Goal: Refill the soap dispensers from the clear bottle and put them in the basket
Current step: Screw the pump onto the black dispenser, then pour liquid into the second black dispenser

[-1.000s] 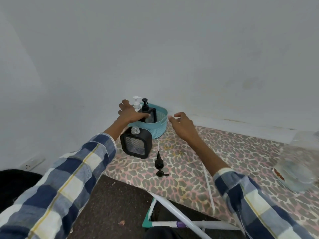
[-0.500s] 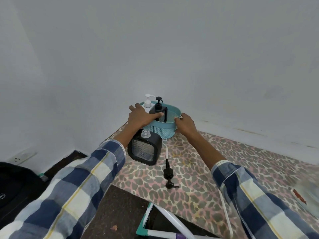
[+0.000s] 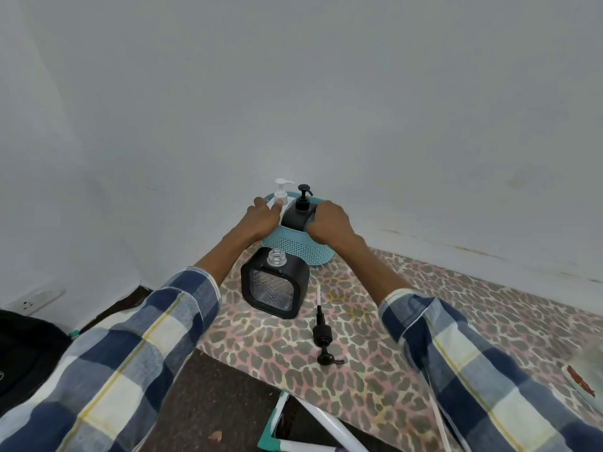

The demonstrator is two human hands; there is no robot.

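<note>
At the far corner of the table (image 3: pixel 424 321), against the wall (image 3: pixel 326 93), the basket (image 3: pixel 293 246) is sitting with a black dispenser (image 3: pixel 298 216) and a white dispenser (image 3: pixel 281 195) standing upright inside it. The left hand (image 3: pixel 261 220) is resting on the basket's left rim, fingers fairly straight, touching the white dispenser. The right hand (image 3: pixel 329 225) is curling over the right rim, gripping it. Just in front of the basket an open dispenser (image 3: pixel 274 288) is standing uncapped, its neck bare, crowding the near approach. Its pump (image 3: pixel 323 334) is lying flat to the right, apart from it. The clear bottle (image 3: pixel 587 376) is showing only as a blur at the right edge. The table's left edge is running close beside the open dispenser, with dark floor (image 3: pixel 212 386) below.
</note>
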